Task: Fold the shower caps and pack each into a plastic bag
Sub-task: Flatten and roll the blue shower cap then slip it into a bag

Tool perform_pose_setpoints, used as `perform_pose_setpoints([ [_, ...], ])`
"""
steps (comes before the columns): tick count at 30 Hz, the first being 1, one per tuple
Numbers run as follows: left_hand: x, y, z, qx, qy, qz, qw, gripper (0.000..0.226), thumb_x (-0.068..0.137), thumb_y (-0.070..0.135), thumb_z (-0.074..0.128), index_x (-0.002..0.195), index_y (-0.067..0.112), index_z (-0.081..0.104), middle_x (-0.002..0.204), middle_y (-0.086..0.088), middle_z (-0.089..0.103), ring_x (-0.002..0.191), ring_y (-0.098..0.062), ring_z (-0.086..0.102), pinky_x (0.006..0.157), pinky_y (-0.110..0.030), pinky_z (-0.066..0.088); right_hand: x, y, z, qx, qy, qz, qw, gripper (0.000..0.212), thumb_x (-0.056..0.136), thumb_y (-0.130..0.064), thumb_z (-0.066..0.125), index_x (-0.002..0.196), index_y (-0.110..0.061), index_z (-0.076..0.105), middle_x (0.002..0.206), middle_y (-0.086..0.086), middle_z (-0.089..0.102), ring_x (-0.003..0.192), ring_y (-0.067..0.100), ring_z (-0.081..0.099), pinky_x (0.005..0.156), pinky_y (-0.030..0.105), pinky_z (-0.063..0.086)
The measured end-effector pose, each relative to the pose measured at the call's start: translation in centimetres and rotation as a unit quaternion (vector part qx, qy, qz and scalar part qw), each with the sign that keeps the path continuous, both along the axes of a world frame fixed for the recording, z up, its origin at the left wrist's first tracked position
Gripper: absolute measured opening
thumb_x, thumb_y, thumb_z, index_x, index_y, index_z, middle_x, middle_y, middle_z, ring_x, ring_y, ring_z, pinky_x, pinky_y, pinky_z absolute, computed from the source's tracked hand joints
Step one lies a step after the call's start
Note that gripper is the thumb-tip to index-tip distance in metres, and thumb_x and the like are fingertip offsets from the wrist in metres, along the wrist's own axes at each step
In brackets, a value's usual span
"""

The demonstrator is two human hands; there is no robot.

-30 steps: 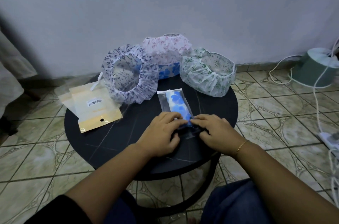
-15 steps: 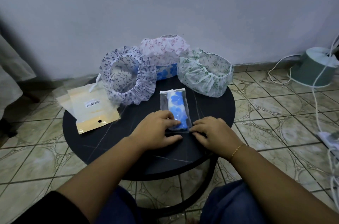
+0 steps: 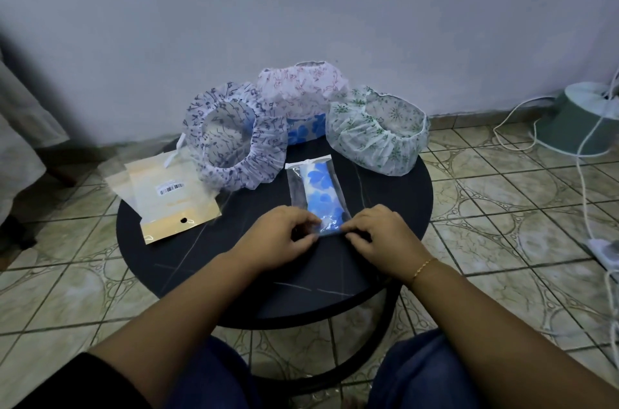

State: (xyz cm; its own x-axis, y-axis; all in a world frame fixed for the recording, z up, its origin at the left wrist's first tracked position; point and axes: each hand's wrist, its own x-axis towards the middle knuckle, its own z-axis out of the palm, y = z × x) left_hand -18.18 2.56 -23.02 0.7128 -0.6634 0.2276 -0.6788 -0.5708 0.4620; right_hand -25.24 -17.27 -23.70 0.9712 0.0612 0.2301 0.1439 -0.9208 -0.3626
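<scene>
Head view. Hands meet at near end of clear bag [image 3: 316, 196] lying mid-table [image 3: 395, 207]; folded blue cap [image 3: 321, 194] inside. Left hand [image 3: 279, 238] and right hand [image 3: 382, 234] pinch bag's near edge, fingertips hiding it. Blue-print cap [image 3: 306, 130] mostly hidden behind purple cap [image 3: 234, 140] and pink cap [image 3: 301, 90]. Green cap [image 3: 378, 134] at right. Spare bags [image 3: 174, 197] overhang left rim; barcode label unreadable.

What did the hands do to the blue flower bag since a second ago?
Both hands slid apart to the near corners of the bagged blue cap: left hand at the left corner, right hand at the right, uncovering its near end. The bag still lies flat. The three open caps and the spare bags stayed put.
</scene>
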Motion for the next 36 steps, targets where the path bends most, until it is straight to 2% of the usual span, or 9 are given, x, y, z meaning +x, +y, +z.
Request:
perform_pose_setpoints([
  [4, 0.6, 0.2, 0.4, -0.008, 0.098, 0.038, 0.994, 0.011, 0.083, 0.029, 0.072, 0.093, 0.026, 0.075, 0.089, 0.016, 0.066, 0.089, 0.001, 0.059, 0.079, -0.011, 0.042, 0.5, 0.1, 0.2, 0.075, 0.03, -0.029, 0.996, 0.019, 0.091, -0.03, 0.058, 0.104, -0.025, 0.071, 0.103, -0.006, 0.066, 0.1, 0.015, 0.05, 0.092, 0.033, 0.041],
  [9, 1.2, 0.4, 0.5, -0.041, 0.233, 0.112, 0.965, 0.005, 0.076, 0.037, 0.077, 0.08, 0.035, 0.075, 0.086, 0.021, 0.07, 0.092, 0.003, 0.061, 0.086, -0.015, 0.04, 1.2, 0.2, 0.8, 0.184, 0.066, -0.063, 0.979, 0.014, 0.087, -0.025, 0.065, 0.094, -0.018, 0.074, 0.098, -0.004, 0.07, 0.096, 0.01, 0.056, 0.079, 0.017, 0.038],
  [15, 1.4, -0.1, 1.5, -0.085, 0.319, 0.167, 0.929, 0.012, 0.068, 0.024, 0.085, 0.077, 0.023, 0.076, 0.069, 0.011, 0.07, 0.063, 0.004, 0.06, 0.054, -0.004, 0.041, 2.1, 0.5, 1.3, 0.285, 0.1, -0.132, 0.944, 0.015, 0.081, -0.026, 0.073, 0.08, -0.012, 0.073, 0.078, 0.002, 0.068, 0.077, 0.012, 0.059, 0.072, 0.027, 0.047],
  [18, 1.2, -0.1, 1.5, -0.091, 0.335, 0.198, 0.917, 0.012, 0.068, 0.026, 0.084, 0.073, 0.019, 0.076, 0.061, 0.008, 0.069, 0.053, 0.002, 0.058, 0.049, -0.007, 0.042, 2.4, 0.7, 1.2, 0.273, 0.111, -0.155, 0.943, 0.018, 0.08, -0.028, 0.074, 0.077, -0.011, 0.071, 0.076, 0.002, 0.067, 0.072, 0.012, 0.058, 0.068, 0.027, 0.047],
  [23, 0.9, -0.3, 1.3, -0.099, 0.338, 0.249, 0.902, 0.021, 0.072, 0.032, 0.082, 0.063, 0.015, 0.075, 0.063, -0.005, 0.069, 0.052, -0.012, 0.051, 0.055, -0.025, 0.043, 2.9, 0.9, 1.3, 0.242, 0.125, -0.171, 0.947, 0.02, 0.081, -0.03, 0.072, 0.076, -0.011, 0.069, 0.077, 0.003, 0.067, 0.073, 0.015, 0.059, 0.069, 0.03, 0.048],
  [27, 0.9, -0.5, 0.8, -0.081, 0.313, 0.251, 0.912, 0.026, 0.074, 0.045, 0.076, 0.065, 0.02, 0.074, 0.07, 0.0, 0.073, 0.049, -0.009, 0.048, 0.058, -0.025, 0.04, 2.5, 0.9, 1.1, 0.25, 0.102, -0.165, 0.949, 0.016, 0.083, -0.029, 0.07, 0.076, -0.014, 0.068, 0.071, -0.005, 0.062, 0.072, 0.012, 0.057, 0.068, 0.027, 0.046],
  [31, 1.1, -1.0, 0.7, -0.054, 0.286, 0.236, 0.927, 0.038, 0.083, 0.059, 0.057, 0.074, 0.025, 0.072, 0.067, 0.011, 0.07, 0.06, -0.008, 0.057, 0.072, -0.03, 0.047, 1.9, 0.6, 1.3, 0.3, 0.065, -0.161, 0.938, 0.021, 0.086, -0.035, 0.064, 0.078, -0.017, 0.069, 0.075, -0.002, 0.066, 0.076, 0.016, 0.061, 0.073, 0.029, 0.046],
  [34, 1.3, -1.8, 0.9, -0.017, 0.257, 0.228, 0.939, 0.049, 0.09, 0.059, 0.044, 0.072, 0.019, 0.067, 0.069, 0.007, 0.067, 0.07, -0.015, 0.061, 0.079, -0.034, 0.049, 1.5, -0.3, 1.9, 0.336, 0.048, -0.185, 0.922, 0.039, 0.09, -0.044, 0.055, 0.069, -0.015, 0.07, 0.074, 0.002, 0.069, 0.078, 0.019, 0.063, 0.077, 0.032, 0.047],
  [36, 1.3, -2.4, 0.9, -0.013, 0.246, 0.22, 0.944, 0.041, 0.092, 0.052, 0.047, 0.072, 0.021, 0.065, 0.068, 0.006, 0.062, 0.069, -0.016, 0.058, 0.075, -0.033, 0.049, 1.3, -1.0, 2.3, 0.359, 0.04, -0.209, 0.909, 0.037, 0.09, -0.044, 0.056, 0.068, -0.017, 0.071, 0.073, -0.001, 0.069, 0.079, 0.018, 0.064, 0.08, 0.032, 0.048],
])
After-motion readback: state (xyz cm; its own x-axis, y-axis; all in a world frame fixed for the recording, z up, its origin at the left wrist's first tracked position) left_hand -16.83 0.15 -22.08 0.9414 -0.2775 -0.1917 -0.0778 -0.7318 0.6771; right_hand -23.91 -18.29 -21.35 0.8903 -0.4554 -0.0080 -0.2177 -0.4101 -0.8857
